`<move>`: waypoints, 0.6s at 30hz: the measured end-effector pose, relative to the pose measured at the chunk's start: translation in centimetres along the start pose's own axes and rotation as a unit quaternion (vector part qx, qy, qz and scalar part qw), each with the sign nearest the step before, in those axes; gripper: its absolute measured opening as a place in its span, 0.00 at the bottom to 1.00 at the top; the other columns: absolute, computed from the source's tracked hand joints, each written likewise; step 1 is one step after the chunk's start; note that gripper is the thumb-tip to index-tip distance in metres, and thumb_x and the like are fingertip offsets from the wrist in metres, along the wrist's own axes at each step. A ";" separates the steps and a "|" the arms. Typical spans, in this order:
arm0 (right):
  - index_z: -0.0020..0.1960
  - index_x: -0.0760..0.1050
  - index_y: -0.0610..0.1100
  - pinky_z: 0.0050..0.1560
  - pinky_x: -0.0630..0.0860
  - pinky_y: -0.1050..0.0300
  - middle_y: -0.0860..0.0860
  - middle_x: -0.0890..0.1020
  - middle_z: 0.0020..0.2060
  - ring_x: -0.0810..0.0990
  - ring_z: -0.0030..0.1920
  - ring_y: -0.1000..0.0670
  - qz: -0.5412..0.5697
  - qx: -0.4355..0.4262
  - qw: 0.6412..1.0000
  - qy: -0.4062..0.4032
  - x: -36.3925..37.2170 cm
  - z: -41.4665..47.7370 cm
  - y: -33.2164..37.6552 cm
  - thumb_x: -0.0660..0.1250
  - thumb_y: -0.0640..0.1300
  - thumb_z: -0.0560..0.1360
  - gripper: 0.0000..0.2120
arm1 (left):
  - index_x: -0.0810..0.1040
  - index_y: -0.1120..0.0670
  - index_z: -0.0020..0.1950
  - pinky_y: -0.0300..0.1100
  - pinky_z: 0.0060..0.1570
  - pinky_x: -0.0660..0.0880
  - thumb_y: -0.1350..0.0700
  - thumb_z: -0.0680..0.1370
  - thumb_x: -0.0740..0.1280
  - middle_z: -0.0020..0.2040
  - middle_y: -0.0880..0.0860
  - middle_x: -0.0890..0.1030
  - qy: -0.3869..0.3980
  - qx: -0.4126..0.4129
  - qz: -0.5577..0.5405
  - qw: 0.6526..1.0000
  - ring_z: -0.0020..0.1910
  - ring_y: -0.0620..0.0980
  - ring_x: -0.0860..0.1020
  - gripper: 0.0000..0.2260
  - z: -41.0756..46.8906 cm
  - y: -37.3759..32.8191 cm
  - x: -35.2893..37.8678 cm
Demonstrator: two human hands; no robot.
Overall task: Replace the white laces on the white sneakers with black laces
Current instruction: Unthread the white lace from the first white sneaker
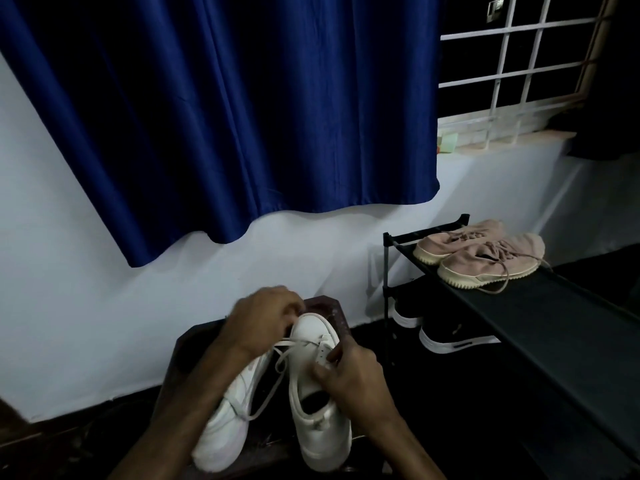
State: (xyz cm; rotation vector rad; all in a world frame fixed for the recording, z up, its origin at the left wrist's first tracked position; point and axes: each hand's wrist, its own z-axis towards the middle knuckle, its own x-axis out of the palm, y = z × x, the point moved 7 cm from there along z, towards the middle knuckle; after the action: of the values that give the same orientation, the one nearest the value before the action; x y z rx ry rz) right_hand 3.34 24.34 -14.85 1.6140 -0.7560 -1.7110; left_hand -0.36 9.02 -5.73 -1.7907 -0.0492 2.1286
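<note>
Two white sneakers stand side by side on a dark wooden stool [194, 344]. The right sneaker [320, 414] points away from me, and a white lace [277, 372] hangs loose from its eyelets over the left sneaker [228, 427]. My left hand [259, 320] pinches the lace above the right sneaker's toe. My right hand [349, 375] grips that sneaker's side by the eyelets. No black laces are in sight.
A black shoe rack [554, 323] stands to the right, with pink sneakers [485, 254] on its top shelf and black shoes [450, 337] on the shelf below. A blue curtain [225, 116] hangs over the white wall behind. A barred window [512, 64] is at the upper right.
</note>
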 end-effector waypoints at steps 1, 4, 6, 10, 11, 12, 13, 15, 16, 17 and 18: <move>0.50 0.73 0.48 0.47 0.76 0.55 0.53 0.81 0.44 0.80 0.47 0.50 -0.001 -0.001 1.000 0.003 0.1 -0.1 0.0 0.70 0.68 0.65 0.26 | 0.80 0.43 0.54 0.41 0.55 0.72 0.52 0.75 0.69 0.53 0.41 0.80 0.052 0.025 0.008 0.998 0.54 0.42 0.77 0.09 0.0 -1.7 1.1; 0.55 0.72 0.48 0.47 0.77 0.54 0.54 0.81 0.45 0.81 0.47 0.50 -0.002 -0.008 1.000 0.007 0.3 -0.2 -0.1 0.68 0.70 0.64 0.30 | 0.82 0.46 0.53 0.37 0.51 0.68 0.52 0.73 0.71 0.54 0.43 0.81 0.125 0.034 0.077 0.989 0.55 0.43 0.77 0.09 0.2 -3.7 3.6; 0.57 0.72 0.48 0.48 0.77 0.53 0.53 0.81 0.45 0.81 0.47 0.49 -0.003 -0.013 1.000 0.007 0.3 -0.2 0.0 0.67 0.70 0.65 0.31 | 0.81 0.47 0.51 0.36 0.48 0.65 0.55 0.72 0.71 0.52 0.44 0.82 0.116 0.037 0.119 0.986 0.54 0.45 0.78 0.08 0.7 -3.9 4.1; 0.65 0.69 0.45 0.48 0.77 0.53 0.52 0.81 0.45 0.81 0.48 0.49 -0.004 -0.020 1.000 -0.002 0.0 0.0 0.0 0.67 0.68 0.66 0.37 | 0.80 0.49 0.48 0.40 0.47 0.64 0.58 0.72 0.67 0.51 0.48 0.82 0.090 0.053 0.195 0.975 0.54 0.50 0.79 0.07 1.1 -5.0 4.1; 0.64 0.69 0.45 0.48 0.77 0.53 0.53 0.81 0.45 0.81 0.47 0.49 -0.005 -0.019 1.000 0.000 0.0 0.0 0.1 0.68 0.67 0.66 0.36 | 0.80 0.49 0.48 0.42 0.47 0.64 0.58 0.73 0.66 0.52 0.48 0.81 0.084 0.056 0.207 0.973 0.55 0.50 0.78 0.07 1.0 -4.9 4.2; 0.62 0.70 0.46 0.48 0.76 0.54 0.53 0.81 0.44 0.81 0.47 0.50 -0.003 -0.019 1.000 0.002 0.0 -0.1 0.1 0.68 0.67 0.66 0.33 | 0.79 0.49 0.50 0.43 0.48 0.65 0.58 0.74 0.65 0.52 0.48 0.80 0.070 0.062 0.221 0.971 0.56 0.50 0.76 0.07 0.9 -4.5 3.8; 0.59 0.72 0.47 0.48 0.76 0.55 0.53 0.81 0.44 0.80 0.47 0.50 -0.003 -0.021 1.000 0.003 0.0 -0.1 0.1 0.69 0.66 0.66 0.30 | 0.78 0.48 0.52 0.44 0.49 0.66 0.57 0.76 0.64 0.54 0.48 0.79 0.045 0.065 0.239 0.968 0.58 0.50 0.74 0.07 0.8 -3.8 3.1; 0.53 0.73 0.48 0.48 0.74 0.56 0.54 0.81 0.45 0.80 0.48 0.50 -0.007 -0.022 1.000 0.001 -0.1 -0.1 0.3 0.70 0.66 0.67 0.26 | 0.78 0.47 0.53 0.44 0.47 0.66 0.58 0.78 0.64 0.53 0.46 0.77 -0.036 0.009 0.234 0.972 0.57 0.49 0.74 0.08 1.0 -0.6 0.2; 0.52 0.73 0.48 0.48 0.74 0.56 0.54 0.81 0.45 0.80 0.48 0.51 -0.008 -0.022 1.000 0.000 -0.2 -0.1 0.3 0.70 0.66 0.67 0.25 | 0.78 0.46 0.51 0.44 0.45 0.66 0.59 0.77 0.64 0.52 0.46 0.77 -0.081 -0.044 0.212 0.973 0.55 0.49 0.75 0.09 0.9 1.5 -1.6; 0.52 0.73 0.48 0.48 0.75 0.56 0.54 0.81 0.44 0.80 0.47 0.51 -0.005 -0.021 1.000 -0.001 -0.2 0.0 0.2 0.70 0.66 0.66 0.25 | 0.79 0.46 0.49 0.42 0.43 0.66 0.60 0.77 0.65 0.51 0.46 0.78 -0.107 -0.096 0.189 0.971 0.53 0.49 0.76 0.09 0.6 3.5 -2.7; 0.51 0.73 0.48 0.48 0.76 0.56 0.54 0.80 0.44 0.80 0.47 0.51 -0.001 -0.017 1.000 -0.001 -0.1 0.0 0.0 0.71 0.66 0.66 0.25 | 0.79 0.46 0.48 0.42 0.43 0.67 0.62 0.76 0.65 0.51 0.47 0.78 -0.105 -0.137 0.178 0.969 0.52 0.50 0.76 0.10 0.2 5.0 -3.2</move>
State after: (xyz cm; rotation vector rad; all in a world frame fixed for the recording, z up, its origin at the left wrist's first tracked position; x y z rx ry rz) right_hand 3.40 24.42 -14.74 1.5901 -0.7223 -1.7190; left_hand -1.35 3.45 -3.93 -1.8232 -0.0838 2.6777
